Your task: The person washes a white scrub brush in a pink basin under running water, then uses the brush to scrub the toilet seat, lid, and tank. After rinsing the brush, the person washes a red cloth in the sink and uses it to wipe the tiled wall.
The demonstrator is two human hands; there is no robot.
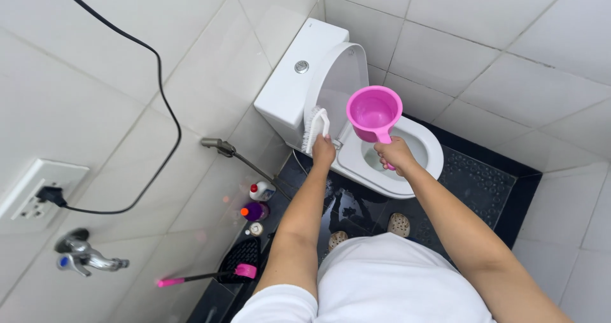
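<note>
Over the toilet bowl point(425, 146), the right hand point(394, 153) grips a pink dipper point(374, 112) mouth-up, handle pointing down, while the left hand point(323, 151) holds a white brush point(315, 129) upright.

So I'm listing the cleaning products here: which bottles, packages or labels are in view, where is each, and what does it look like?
White bottle: on the dark floor by the left wall, squat, red cap, coloured label.
Purple bottle: just in front of the white one, rounded, orange-red cap.
Small container: next along the wall, pale round top; too small to tell more.
No signs or screens in view.
</note>
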